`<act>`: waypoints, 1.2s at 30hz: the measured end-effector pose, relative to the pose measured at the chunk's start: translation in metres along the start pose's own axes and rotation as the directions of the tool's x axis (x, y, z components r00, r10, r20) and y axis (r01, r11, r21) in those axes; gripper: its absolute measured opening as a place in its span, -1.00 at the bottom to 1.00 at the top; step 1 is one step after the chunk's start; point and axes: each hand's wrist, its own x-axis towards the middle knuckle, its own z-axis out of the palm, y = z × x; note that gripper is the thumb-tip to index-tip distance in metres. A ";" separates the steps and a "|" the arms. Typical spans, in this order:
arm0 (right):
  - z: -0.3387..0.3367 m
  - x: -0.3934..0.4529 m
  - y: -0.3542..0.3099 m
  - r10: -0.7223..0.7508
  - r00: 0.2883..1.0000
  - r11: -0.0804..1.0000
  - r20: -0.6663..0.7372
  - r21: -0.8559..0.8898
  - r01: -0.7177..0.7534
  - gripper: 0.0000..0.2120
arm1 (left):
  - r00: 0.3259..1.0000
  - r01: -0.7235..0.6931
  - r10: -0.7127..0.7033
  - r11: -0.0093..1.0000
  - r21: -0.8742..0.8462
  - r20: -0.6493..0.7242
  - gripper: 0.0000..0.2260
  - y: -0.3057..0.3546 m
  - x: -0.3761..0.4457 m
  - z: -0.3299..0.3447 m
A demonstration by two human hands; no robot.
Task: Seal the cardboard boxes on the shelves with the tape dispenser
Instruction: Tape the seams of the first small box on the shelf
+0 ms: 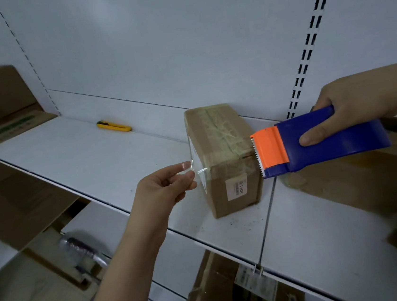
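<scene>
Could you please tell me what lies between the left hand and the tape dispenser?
In the head view, the small cardboard box stands between the left hand and the tape dispenser, with a clear tape strip pinched at its near side.

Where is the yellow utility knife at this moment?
The yellow utility knife lies at the back of the white shelf, against the rear wall, to the left of the small cardboard box and apart from it.
</scene>
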 end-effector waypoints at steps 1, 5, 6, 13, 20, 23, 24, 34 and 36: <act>-0.001 0.002 0.000 0.008 1.000 1.000 0.016 -0.005 -0.008 -0.27 | 1.000 0.021 -0.021 1.000 -0.010 0.011 -0.83 -0.002 0.000 0.003; -0.003 0.006 -0.002 0.048 0.997 0.998 0.060 -0.049 -0.045 -0.37 | 0.981 0.181 -0.169 0.974 -0.140 0.094 -0.75 -0.011 -0.001 0.021; -0.003 0.006 -0.003 0.052 0.996 0.997 0.068 -0.059 -0.049 -0.36 | 0.970 0.234 -0.216 0.955 -0.184 0.112 -0.74 -0.013 0.000 0.024; -0.008 0.007 -0.001 0.057 0.996 0.995 0.075 -0.090 -0.050 -0.27 | 0.999 0.016 0.011 0.862 0.506 -0.051 -0.74 -0.024 0.014 0.007; -0.009 0.010 0.000 0.055 0.995 0.996 0.089 -0.072 -0.049 -0.28 | 0.454 -0.718 0.877 0.255 0.648 0.158 -0.71 0.010 0.013 0.008; -0.010 0.009 0.000 0.063 0.993 0.995 0.105 -0.080 -0.054 -0.16 | 0.296 -0.846 0.806 -0.027 0.532 0.512 -0.66 0.008 0.026 0.026; -0.010 0.009 -0.001 0.066 0.992 0.995 0.104 -0.084 -0.057 -0.15 | 0.281 -0.865 0.758 -0.065 0.497 0.589 -0.66 0.003 0.033 0.030; 0.001 0.001 -0.008 0.023 0.998 0.997 0.054 -0.068 -0.019 -0.30 | 0.308 -0.923 0.620 0.010 0.384 0.722 -0.62 -0.004 0.059 0.012; 0.011 -0.001 -0.012 -0.024 0.999 0.996 0.033 -0.080 0.027 -0.30 | 0.326 -0.916 0.608 0.014 0.400 0.724 -0.60 -0.002 0.063 -0.001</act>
